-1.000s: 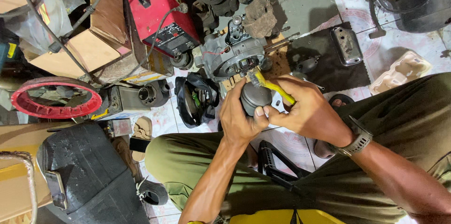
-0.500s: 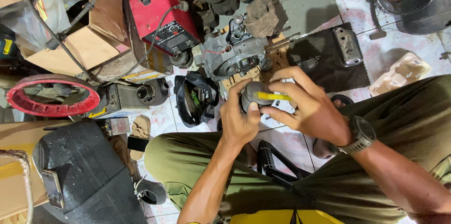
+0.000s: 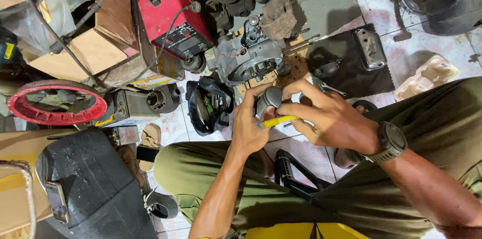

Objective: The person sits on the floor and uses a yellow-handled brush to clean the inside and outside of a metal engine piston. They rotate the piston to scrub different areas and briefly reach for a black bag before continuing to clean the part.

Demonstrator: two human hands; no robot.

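We cup a grey metal cylinder part [image 3: 269, 99] in our left hand [image 3: 248, 126], fingers curled shut around it, just below the grey engine casing [image 3: 248, 58] on the floor. Our right hand [image 3: 326, 118] is closed on a yellow-handled brush [image 3: 276, 121], whose bristle end lies against the cylinder part's lower side, below that casing too.

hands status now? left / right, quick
Left hand: closed around the grey metal cylinder part.
Right hand: closed on the yellow-handled brush, its tip against the part.
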